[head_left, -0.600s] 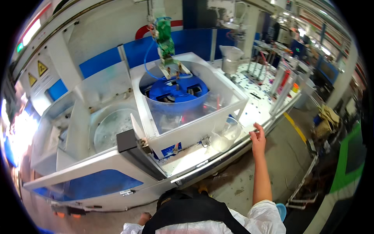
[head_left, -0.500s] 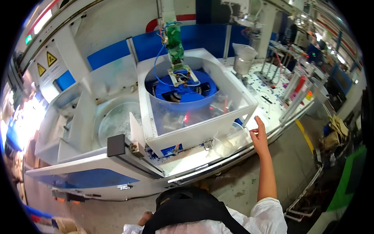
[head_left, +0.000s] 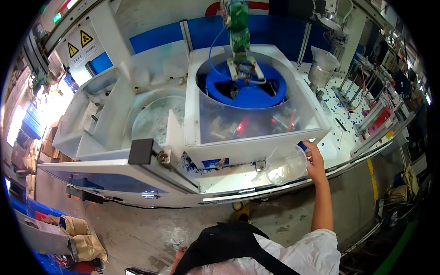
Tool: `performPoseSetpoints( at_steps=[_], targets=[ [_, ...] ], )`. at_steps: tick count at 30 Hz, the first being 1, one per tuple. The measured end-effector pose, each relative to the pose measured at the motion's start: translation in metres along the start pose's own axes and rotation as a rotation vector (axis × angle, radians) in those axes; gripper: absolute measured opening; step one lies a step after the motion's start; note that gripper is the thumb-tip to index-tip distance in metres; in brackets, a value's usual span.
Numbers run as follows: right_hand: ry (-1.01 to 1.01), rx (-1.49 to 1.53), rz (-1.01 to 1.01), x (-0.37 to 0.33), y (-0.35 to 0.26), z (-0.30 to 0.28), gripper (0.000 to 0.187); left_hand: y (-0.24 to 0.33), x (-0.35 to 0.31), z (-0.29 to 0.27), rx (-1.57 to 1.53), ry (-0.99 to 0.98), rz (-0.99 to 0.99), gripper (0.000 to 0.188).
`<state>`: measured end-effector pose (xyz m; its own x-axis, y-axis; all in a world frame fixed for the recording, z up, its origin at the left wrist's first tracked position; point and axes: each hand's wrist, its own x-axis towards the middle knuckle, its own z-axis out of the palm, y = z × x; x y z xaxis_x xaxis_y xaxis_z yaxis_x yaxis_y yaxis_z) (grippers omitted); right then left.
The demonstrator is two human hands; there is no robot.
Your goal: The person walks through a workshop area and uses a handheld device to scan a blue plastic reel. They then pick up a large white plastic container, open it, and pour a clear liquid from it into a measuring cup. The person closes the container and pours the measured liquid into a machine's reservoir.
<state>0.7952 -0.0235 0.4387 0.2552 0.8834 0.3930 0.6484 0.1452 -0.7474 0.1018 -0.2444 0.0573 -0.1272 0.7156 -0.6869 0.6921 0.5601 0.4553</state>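
Note:
My right hand [head_left: 315,161] is at the right side of a clear plastic jug [head_left: 285,166], its fingers curled in at the handle side. The jug stands tilted on the white ledge of the machine, its spout toward the left. Just behind it is the front wall of a white, square-topped housing [head_left: 256,145] holding a round blue rotor [head_left: 247,91]. My left hand [head_left: 181,252] hangs low beside my body, far from the machine. Its fingers are mostly hidden and small, so their state does not show.
A green-wrapped arm [head_left: 239,36] hangs over the blue rotor. At the left is a translucent basin [head_left: 156,117]; at the right, a metal hopper [head_left: 321,71] above a white surface strewn with blue bits. A dark square post [head_left: 141,151] rises at the front edge.
My right hand has come down from above the ledge onto the jug's side, its fingers curling in. The view has shifted, so the machine appears farther right. The blue rotor's openings sit differently.

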Motion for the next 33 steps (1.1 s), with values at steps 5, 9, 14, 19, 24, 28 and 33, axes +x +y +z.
performPoseSetpoints(
  at_steps=[5, 9, 14, 19, 24, 28, 33],
  targets=[
    [-0.036, 0.276, 0.131, -0.015, 0.006, -0.005, 0.062, -0.009, -0.018, 0.005, -0.045, 0.006, 0.032, 0.041],
    [-0.056, 0.288, 0.277, -0.022, -0.033, 0.000, 0.052, -0.030, -0.033, 0.008, -0.092, 0.045, 0.026, 0.041],
    [0.187, 0.291, 0.358, -0.040, -0.041, 0.032, 0.052, -0.073, -0.063, 0.015, -0.193, 0.121, -0.032, 0.040],
    [0.137, 0.453, 0.361, -0.110, -0.032, 0.001, 0.059, -0.046, -0.095, 0.006, -0.451, 0.065, -0.036, 0.032],
    [0.373, 0.437, 0.607, -0.118, -0.054, 0.050, 0.041, -0.097, -0.063, 0.006, -0.792, 0.004, -0.156, 0.036],
    [0.522, 0.578, 0.520, -0.117, -0.038, 0.063, 0.039, -0.095, -0.044, -0.003, -0.868, 0.083, -0.121, 0.039],
    [0.509, 0.542, 0.599, -0.125, -0.098, 0.101, 0.033, -0.142, -0.072, -0.007, -0.898, 0.233, -0.206, 0.037]
  ],
)
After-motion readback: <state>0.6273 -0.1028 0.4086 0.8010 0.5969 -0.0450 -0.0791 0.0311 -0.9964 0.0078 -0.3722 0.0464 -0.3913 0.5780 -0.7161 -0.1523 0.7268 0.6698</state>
